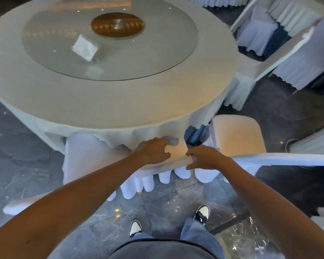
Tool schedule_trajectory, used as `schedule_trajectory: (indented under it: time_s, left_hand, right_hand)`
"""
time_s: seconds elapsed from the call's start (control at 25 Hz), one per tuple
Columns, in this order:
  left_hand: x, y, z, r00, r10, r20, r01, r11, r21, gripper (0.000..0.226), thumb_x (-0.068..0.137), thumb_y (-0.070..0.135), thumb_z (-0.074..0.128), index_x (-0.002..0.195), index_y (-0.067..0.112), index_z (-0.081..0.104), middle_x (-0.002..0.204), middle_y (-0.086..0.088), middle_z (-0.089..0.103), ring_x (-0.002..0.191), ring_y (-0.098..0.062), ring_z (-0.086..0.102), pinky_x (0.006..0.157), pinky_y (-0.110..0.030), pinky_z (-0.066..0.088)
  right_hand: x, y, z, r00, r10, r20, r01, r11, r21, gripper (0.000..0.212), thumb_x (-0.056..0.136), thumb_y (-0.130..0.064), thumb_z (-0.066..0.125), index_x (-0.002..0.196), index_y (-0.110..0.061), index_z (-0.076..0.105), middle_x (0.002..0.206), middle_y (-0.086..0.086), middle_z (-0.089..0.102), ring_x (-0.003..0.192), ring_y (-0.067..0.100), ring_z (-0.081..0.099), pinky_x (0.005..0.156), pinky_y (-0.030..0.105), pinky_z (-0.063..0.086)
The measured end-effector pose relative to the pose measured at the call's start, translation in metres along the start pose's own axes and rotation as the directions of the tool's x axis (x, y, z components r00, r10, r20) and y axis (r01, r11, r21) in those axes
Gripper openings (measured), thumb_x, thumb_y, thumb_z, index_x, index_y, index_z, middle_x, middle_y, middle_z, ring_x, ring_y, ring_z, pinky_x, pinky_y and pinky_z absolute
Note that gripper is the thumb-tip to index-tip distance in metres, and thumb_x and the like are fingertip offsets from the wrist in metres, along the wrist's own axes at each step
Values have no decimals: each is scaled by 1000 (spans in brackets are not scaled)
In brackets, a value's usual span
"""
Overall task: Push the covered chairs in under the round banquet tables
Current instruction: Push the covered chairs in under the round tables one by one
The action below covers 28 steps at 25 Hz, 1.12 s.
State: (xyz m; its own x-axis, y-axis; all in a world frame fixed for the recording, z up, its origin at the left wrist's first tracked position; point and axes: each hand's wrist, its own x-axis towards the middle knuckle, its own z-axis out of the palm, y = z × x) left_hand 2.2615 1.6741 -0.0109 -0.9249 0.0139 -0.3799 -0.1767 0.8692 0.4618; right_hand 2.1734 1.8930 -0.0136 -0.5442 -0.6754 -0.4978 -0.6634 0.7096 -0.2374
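Note:
A round banquet table (108, 101) with a white cloth fills the upper left of the head view. Directly in front of me stands a chair in a white cover (177, 150), its backrest top at the table's near edge and its seat hidden under the cloth. My left hand (155, 150) lies over the top of that backrest. My right hand (204, 157) grips the same top edge from the right. Another covered chair (236, 135) stands just to the right, its seat out from the table. A third covered chair (80, 156) sits tucked in at the left.
A glass turntable (108, 45) with a gold centre disc (117, 25) and a white card (85, 47) lies on the table. More covered chairs (256, 32) and draped tables crowd the upper right. Dark marble floor (166, 206) runs under my feet.

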Motion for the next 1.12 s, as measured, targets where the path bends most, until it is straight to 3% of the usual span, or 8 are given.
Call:
schedule_trajectory:
  time_s: [0.12, 0.24, 0.36, 0.44, 0.56, 0.84, 0.96, 1.12]
  left_hand:
    - [51, 69, 19, 998, 31, 46, -31, 999, 10, 57, 90, 34, 60, 144, 22, 45, 146, -2, 50, 129, -25, 48, 104, -33, 40]
    - [99, 146, 38, 996, 85, 42, -84, 996, -34, 61, 89, 33, 65, 141, 10, 44, 137, -12, 54, 124, -32, 51, 100, -41, 43]
    - [145, 219, 57, 984, 178, -11, -178, 984, 9, 78, 80, 52, 66, 143, 14, 38, 136, -14, 49, 125, -37, 47, 95, -52, 45]
    - [169, 262, 66, 980, 200, -14, -199, 979, 45, 93, 80, 57, 64, 153, 17, 23, 151, -14, 35, 138, -37, 34, 104, -54, 40]
    - [193, 316, 83, 979, 204, -5, -204, 978, 53, 95, 85, 57, 63, 156, 18, 12, 161, -13, 18, 147, -35, 18, 115, -52, 29]
    - [244, 398, 126, 938, 299, 175, -311, 949, 46, 91, 88, 54, 64, 155, 21, 11, 163, -9, 14, 147, -34, 17, 116, -48, 24]
    - [266, 410, 143, 916, 308, 255, -329, 943, 41, 93, 86, 55, 66, 155, 21, 13, 162, -8, 17, 147, -33, 20, 116, -50, 27]
    - [281, 418, 165, 885, 291, 364, -316, 949, 9, 85, 83, 51, 69, 151, 17, 29, 148, -10, 41, 133, -31, 42, 104, -44, 42]
  right_hand:
    - [-33, 83, -17, 992, 89, -86, -83, 994, 65, 54, 83, -49, 70, 131, -27, 58, 127, -3, 63, 109, 19, 59, 87, 31, 45]
    - [-58, 172, -31, 963, 171, -208, -159, 984, 75, 64, 88, -47, 64, 145, -24, 44, 147, 3, 49, 130, 26, 48, 106, 38, 38]
    - [-86, 254, -44, 914, 221, -339, -214, 975, 58, 68, 90, -45, 61, 148, -22, 36, 153, 11, 38, 136, 33, 40, 111, 46, 34]
    - [-107, 295, -51, 879, 268, -395, -261, 963, 73, 70, 90, -46, 60, 149, -20, 33, 156, 14, 33, 139, 35, 35, 112, 49, 32]
    - [-134, 341, -50, 834, 340, -434, -348, 935, 65, 76, 89, -47, 60, 151, -19, 27, 157, 16, 26, 142, 36, 28, 114, 53, 29]
    - [-187, 416, -22, 805, 528, -269, -496, 849, 184, 86, 86, -44, 62, 154, -22, 13, 162, 12, 11, 148, 33, 10, 118, 53, 11]
    - [-194, 436, -12, 798, 574, -186, -505, 804, 314, 83, 86, -43, 60, 154, -25, 17, 161, 12, 15, 147, 31, 15, 119, 52, 11]
    - [-203, 455, -7, 856, 494, -150, -418, 835, 358, 73, 88, -50, 59, 150, -26, 31, 158, 3, 30, 142, 26, 29, 119, 44, 10]
